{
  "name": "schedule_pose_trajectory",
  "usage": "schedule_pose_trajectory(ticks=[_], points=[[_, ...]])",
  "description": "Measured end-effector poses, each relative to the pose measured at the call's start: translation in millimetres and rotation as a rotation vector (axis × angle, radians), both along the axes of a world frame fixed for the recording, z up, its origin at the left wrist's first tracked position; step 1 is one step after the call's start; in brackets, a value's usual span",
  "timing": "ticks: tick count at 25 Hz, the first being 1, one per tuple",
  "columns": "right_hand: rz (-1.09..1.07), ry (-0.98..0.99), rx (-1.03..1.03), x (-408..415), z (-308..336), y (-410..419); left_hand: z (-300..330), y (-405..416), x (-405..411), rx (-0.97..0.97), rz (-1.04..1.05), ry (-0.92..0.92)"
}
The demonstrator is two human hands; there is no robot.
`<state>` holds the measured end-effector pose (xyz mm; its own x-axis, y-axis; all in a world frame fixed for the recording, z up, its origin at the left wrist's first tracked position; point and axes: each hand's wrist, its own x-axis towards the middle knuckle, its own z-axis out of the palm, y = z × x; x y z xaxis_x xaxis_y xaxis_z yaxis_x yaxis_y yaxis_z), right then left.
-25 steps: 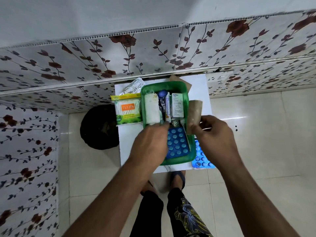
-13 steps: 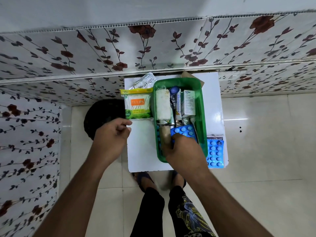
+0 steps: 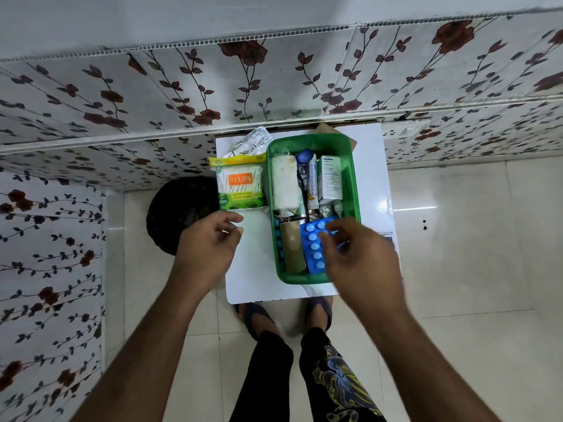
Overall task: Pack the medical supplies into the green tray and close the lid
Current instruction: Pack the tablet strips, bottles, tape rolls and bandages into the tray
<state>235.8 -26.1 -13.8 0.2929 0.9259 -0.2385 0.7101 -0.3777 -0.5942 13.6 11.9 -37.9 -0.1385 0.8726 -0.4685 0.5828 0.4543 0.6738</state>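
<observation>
The green tray (image 3: 354, 190) stands on a small white table (image 3: 373, 178). Inside it lie a white gauze roll (image 3: 285, 181), a tube (image 3: 312, 185), a white medicine box (image 3: 330, 178), a brown roll (image 3: 292, 249) and a blue blister pack (image 3: 311, 246). Left of the tray on the table lie a pack of cotton swabs (image 3: 240, 184) and a silver foil pack (image 3: 249, 143). My right hand (image 3: 359, 260) hovers over the tray's near right corner with its fingers spread and nothing in it. Just below the swab pack, my left hand (image 3: 207, 245) is empty, fingers loosely curled.
A black round object (image 3: 176, 214) sits on the floor left of the table. A floral-panelled wall runs right behind the table. A brown cardboard piece (image 3: 323, 128) pokes out behind the tray. My feet stand under the table's near edge.
The brown roll went from my right hand into the tray beside the blister pack. My right hand has lifted off it. My left hand left the tray and moved under the swab pack.
</observation>
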Motion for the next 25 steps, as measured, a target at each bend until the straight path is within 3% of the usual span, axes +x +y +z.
schedule_pose_trajectory(ticks=[2,3,6,8,17,21,25], points=[[-0.236,-0.001,0.081,39.5,-2.6,-8.0,-4.5,5.9,-2.1,0.084,0.073,0.043],[-0.296,-0.01,0.02,57.7,-8.2,-13.2,-8.7,11.2,-3.6,0.095,0.095,0.085],[-0.232,-0.045,-0.377,82.9,-40.0,-30.1,-24.0,35.1,-2.9,0.044,-0.007,0.166],[-0.176,-0.063,-0.46,80.3,-55.8,-36.0,-32.2,52.4,-0.4,0.05,-0.145,0.204],[-0.218,-0.156,-0.354,73.8,-70.5,-37.5,-55.0,79.4,-2.9,0.031,-0.427,0.443],[-0.29,-0.089,-0.319,82.3,-71.6,-36.1,-56.5,81.3,-3.6,0.109,-0.479,0.497],[-0.334,0.107,-0.337,95.2,-64.7,-31.1,-44.1,77.6,-9.2,0.165,-0.463,0.475]])
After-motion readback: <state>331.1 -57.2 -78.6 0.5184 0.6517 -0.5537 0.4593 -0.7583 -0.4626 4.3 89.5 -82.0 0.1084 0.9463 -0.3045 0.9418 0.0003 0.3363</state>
